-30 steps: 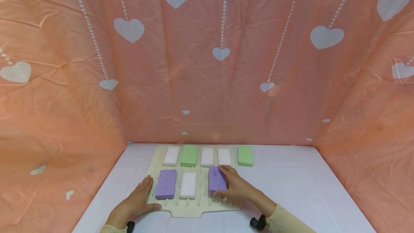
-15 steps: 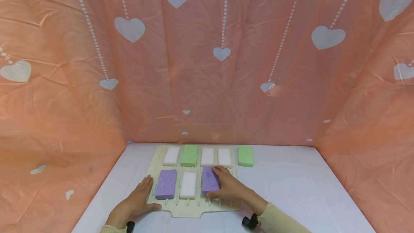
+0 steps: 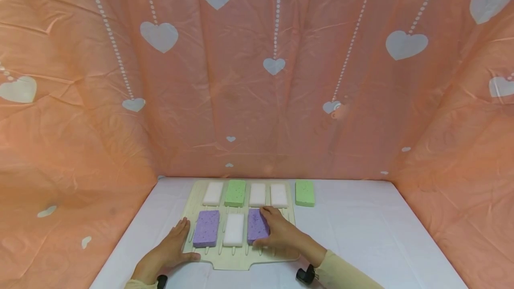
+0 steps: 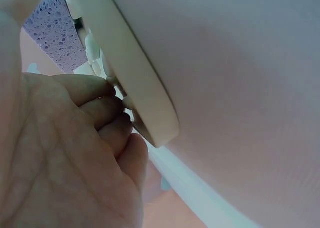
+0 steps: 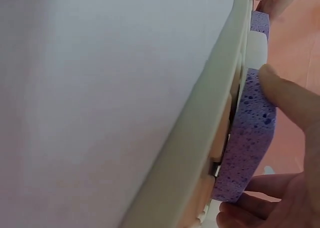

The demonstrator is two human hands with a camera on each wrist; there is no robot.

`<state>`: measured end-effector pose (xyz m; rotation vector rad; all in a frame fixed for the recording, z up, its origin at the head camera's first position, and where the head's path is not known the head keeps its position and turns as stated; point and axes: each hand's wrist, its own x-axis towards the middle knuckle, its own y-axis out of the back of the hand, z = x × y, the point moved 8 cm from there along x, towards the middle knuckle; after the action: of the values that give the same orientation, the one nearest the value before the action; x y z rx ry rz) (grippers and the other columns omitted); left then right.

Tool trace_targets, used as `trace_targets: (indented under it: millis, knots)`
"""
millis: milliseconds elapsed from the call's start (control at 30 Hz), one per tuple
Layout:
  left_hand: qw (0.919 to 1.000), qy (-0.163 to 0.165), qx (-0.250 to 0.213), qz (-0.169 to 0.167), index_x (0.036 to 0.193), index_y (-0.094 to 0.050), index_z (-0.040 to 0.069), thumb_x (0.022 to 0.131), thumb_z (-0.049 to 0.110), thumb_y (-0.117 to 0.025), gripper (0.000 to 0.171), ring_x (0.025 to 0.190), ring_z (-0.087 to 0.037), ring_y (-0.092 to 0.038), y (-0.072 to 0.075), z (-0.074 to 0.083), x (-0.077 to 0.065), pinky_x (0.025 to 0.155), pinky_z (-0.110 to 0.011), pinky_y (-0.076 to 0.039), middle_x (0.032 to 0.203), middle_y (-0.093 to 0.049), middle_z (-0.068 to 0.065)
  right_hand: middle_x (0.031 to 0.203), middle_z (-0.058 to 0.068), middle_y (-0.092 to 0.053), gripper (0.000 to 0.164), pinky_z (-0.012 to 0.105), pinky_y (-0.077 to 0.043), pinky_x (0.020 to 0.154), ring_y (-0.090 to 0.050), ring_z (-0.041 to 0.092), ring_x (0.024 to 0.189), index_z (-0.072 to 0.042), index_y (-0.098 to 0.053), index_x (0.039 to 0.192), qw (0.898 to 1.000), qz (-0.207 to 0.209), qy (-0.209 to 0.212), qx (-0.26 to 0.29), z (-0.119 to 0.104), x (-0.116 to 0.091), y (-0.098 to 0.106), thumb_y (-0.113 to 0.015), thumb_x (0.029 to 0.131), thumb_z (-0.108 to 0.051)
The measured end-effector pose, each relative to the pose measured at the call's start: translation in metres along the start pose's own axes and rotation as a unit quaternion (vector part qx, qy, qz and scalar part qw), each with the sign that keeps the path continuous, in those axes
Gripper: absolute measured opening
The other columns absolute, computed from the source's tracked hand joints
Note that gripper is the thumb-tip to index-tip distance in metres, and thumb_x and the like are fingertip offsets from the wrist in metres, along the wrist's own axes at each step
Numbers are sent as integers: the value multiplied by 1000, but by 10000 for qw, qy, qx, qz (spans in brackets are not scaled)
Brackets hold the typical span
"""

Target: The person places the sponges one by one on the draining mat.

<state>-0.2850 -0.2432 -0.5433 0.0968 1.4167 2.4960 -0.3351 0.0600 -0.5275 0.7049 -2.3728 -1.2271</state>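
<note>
My right hand (image 3: pixel 287 236) grips a purple sponge (image 3: pixel 257 226) by its two ends, thumb at the near end and fingers at the far end. That sponge stands over the right part of a cream ribbed board (image 3: pixel 230 262), close beside a white sponge (image 3: pixel 234 230). In the right wrist view the held sponge (image 5: pixel 247 133) lies close over the board's ribs. My left hand (image 3: pixel 168 248) rests at the board's left edge, fingers extended along it and thumb at the near corner. Another purple sponge (image 3: pixel 206 229) lies on the board near that hand.
Along the board's far side lie a white sponge (image 3: pixel 213 193), a green sponge (image 3: pixel 235 193) and two more white sponges (image 3: pixel 257 195). A second green sponge (image 3: pixel 304 193) lies off the board on the white tabletop (image 3: pixel 361 235). An orange curtain with hearts (image 3: pixel 257 124) encloses the table.
My right hand has slid left over the board with the purple sponge, bringing it next to the near white sponge. My left hand has stayed at the board's edge.
</note>
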Motion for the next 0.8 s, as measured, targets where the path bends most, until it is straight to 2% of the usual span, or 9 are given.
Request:
trace_targets:
  millis: [233, 467, 600, 700, 800]
  knots:
    - [9998, 76, 162, -75, 153, -27, -27, 79, 42, -94, 121, 155, -62, -20, 0, 2, 1, 128, -69, -19, 164, -21, -48, 163, 27, -40, 116, 53, -41, 124, -41, 42, 152, 12, -39, 159, 9994, -19, -21, -339, -4, 0, -1, -95, 79, -51]
    - [9997, -3, 219, -46, 152, -27, -28, 80, 40, -94, 119, 154, -63, -20, 1, 4, -1, 127, -70, -19, 163, -21, -49, 166, 30, -36, 121, 55, -37, 126, -37, 43, 154, 12, -35, 161, 9995, 8, 14, -323, -4, -2, 0, -94, 78, -53]
    - [9999, -134, 76, -25, 152, -26, -28, 80, 45, -92, 123, 153, -64, -18, 1, 3, -2, 126, -71, -17, 162, -19, -50, 166, 32, -35, 121, 58, -36, 125, -37, 45, 154, 13, -34, 161, 9997, 58, 84, -216, -3, -4, 4, -94, 79, -53]
    - [9997, -213, -105, -41, 153, -23, -28, 80, 51, -90, 127, 152, -66, -15, -1, -1, -2, 127, -70, -10, 162, -15, -51, 165, 32, -37, 116, 60, -38, 124, -38, 46, 154, 13, -36, 160, 9996, 127, 147, -201, 0, -5, 9, -93, 81, -50]
    - [9996, -266, -110, -33, 153, -24, -29, 79, 52, -90, 128, 151, -67, -16, -1, -3, -2, 126, -72, -10, 162, -15, -52, 165, 31, -38, 113, 59, -38, 124, -37, 46, 154, 14, -35, 160, 9993, 164, 222, -252, 5, -5, 13, -91, 84, -49]
